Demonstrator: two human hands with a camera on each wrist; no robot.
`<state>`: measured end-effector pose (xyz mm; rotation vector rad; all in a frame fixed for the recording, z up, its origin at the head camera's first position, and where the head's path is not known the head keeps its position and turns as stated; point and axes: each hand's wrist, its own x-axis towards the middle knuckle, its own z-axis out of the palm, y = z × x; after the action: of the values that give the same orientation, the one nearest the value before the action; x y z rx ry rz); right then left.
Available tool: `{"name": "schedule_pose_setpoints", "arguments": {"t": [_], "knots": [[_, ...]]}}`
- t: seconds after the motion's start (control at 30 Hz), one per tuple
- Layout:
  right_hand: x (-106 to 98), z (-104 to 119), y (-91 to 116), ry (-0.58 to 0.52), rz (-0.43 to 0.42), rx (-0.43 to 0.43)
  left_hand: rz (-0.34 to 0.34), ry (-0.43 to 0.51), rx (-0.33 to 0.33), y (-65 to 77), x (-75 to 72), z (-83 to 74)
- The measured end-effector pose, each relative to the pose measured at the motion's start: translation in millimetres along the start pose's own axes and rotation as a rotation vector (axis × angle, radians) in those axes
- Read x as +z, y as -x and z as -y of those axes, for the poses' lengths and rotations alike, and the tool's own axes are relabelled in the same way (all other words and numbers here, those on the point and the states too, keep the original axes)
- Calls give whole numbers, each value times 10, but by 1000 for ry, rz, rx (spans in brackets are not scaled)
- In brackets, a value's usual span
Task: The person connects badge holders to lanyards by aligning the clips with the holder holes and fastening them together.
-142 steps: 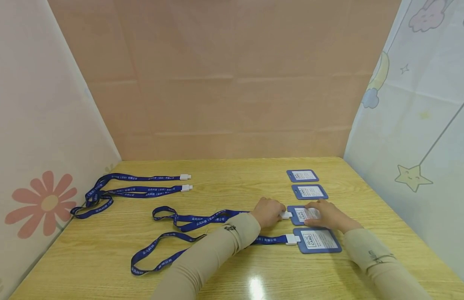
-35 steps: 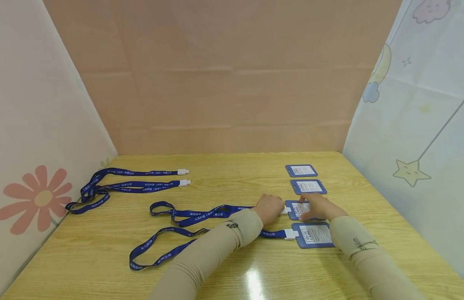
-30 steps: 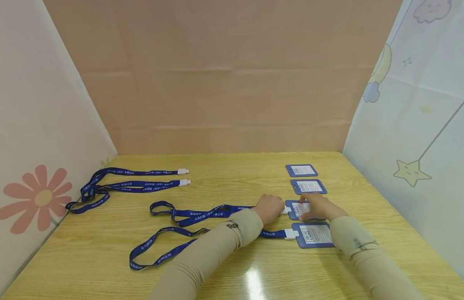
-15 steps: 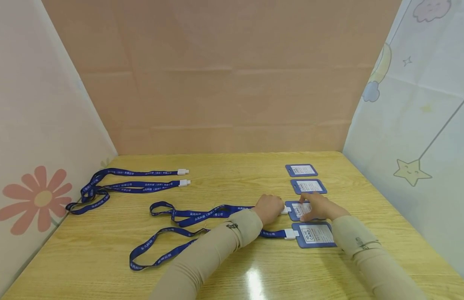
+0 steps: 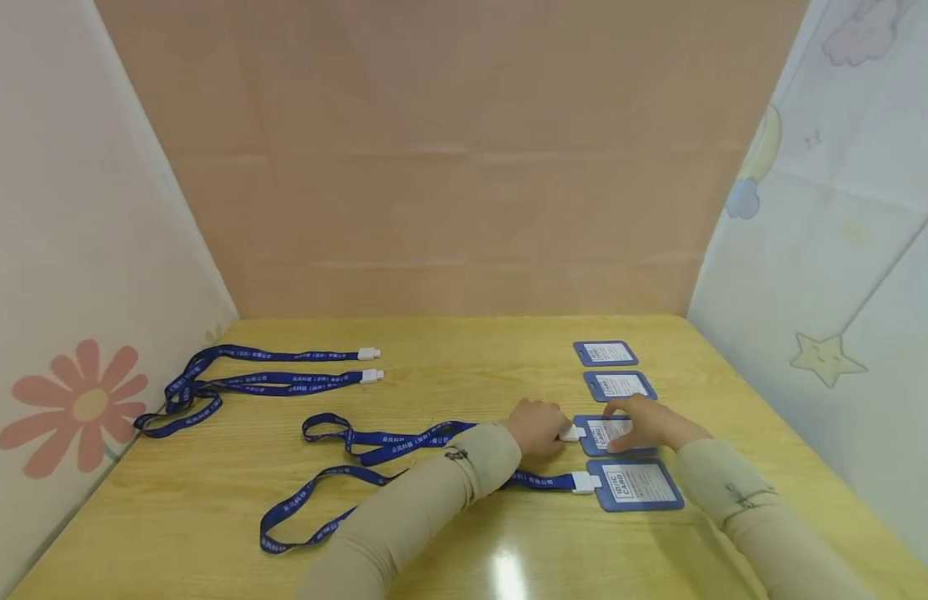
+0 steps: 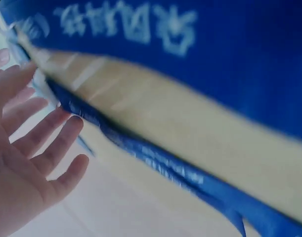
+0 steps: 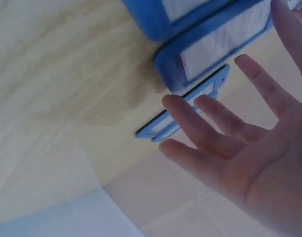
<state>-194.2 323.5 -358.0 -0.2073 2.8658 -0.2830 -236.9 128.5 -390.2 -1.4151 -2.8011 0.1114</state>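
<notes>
In the head view my left hand (image 5: 537, 428) pinches the white clip (image 5: 571, 433) of a blue lettered lanyard (image 5: 404, 446). The clip's tip meets the slotted end of a blue badge holder (image 5: 593, 435) with an ID/IC card insert. My right hand (image 5: 647, 422) spans this holder, thumb at its near edge and index finger at its far edge. In the left wrist view, the other fingers of my left hand (image 6: 27, 148) are spread beside the lanyard strap (image 6: 155, 163). The right wrist view shows my right hand (image 7: 249, 148) with several fingers extended off the holder (image 7: 210, 49).
Nearer me, a second badge holder (image 5: 639, 485) is joined to a lanyard clip (image 5: 584, 482). Two loose holders, one at the back (image 5: 605, 353) and one before it (image 5: 620, 385), lie at right. Two more lanyards (image 5: 284, 382) lie at back left. Fabric walls (image 5: 464, 208) enclose the wooden table.
The head view has shifted slightly, so everything sits lower in it. My right forearm has moved a little to the right, off the nearer holder's corner. Both hands stay at the same clip and holder.
</notes>
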Motion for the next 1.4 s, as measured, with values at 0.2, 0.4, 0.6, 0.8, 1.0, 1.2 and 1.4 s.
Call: {"name": "schedule_pose_setpoints", "arguments": {"t": [0.2, 0.4, 0.6, 0.8, 1.0, 1.2, 1.4], "knots": [[-100, -76, 9, 32, -45, 15, -30, 95, -47, 119, -191, 339], [-193, -163, -2, 65, -89, 3, -109, 180, -169, 375, -264, 1022], [-202, -290, -12, 78, -105, 42, -92, 254, -352, 740, -81, 1697], [-142, -392, -14, 77, -112, 52, -58, 310, -483, 1060, 168, 2103], [-98, -419, -59, 62, -135, 47, -23, 316, -548, 1202, 324, 2231], [-90, -428, -108, 60, -155, 51, -19, 239, -586, 1224, 399, 2270], [-78, -474, -166, 55, -159, 78, -56, 197, -605, 1229, 384, 2304]]}}
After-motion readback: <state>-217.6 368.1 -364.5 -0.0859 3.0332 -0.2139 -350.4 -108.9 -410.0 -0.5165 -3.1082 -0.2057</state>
